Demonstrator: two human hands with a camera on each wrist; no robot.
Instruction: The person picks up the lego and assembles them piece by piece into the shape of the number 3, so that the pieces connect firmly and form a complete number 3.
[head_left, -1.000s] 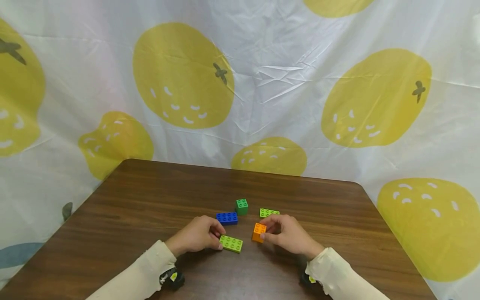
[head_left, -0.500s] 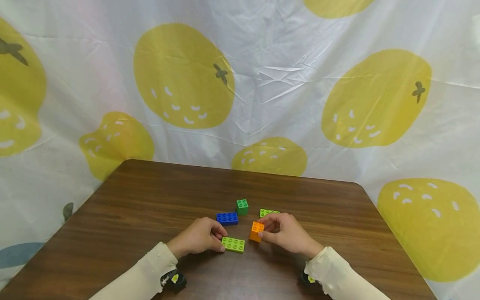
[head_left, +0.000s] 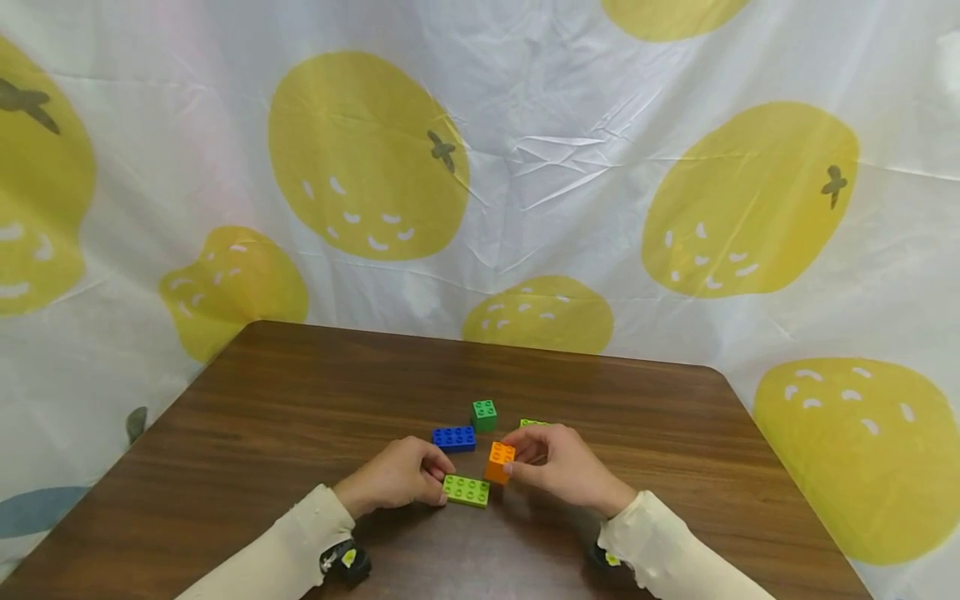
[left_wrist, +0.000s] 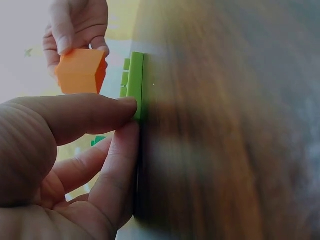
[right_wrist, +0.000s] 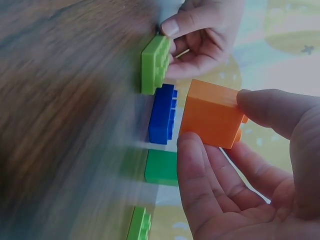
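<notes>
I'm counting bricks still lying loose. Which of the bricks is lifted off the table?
The orange brick, pinched in the right hand. The lime plate, blue brick and green cube lie on the table.

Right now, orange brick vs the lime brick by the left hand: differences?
The orange brick is square and tall; the lime brick is long and flat. The orange brick is pinched off the table by the right hand; the lime brick lies on the table, its end held by the left hand. Both have studs on top.
</notes>
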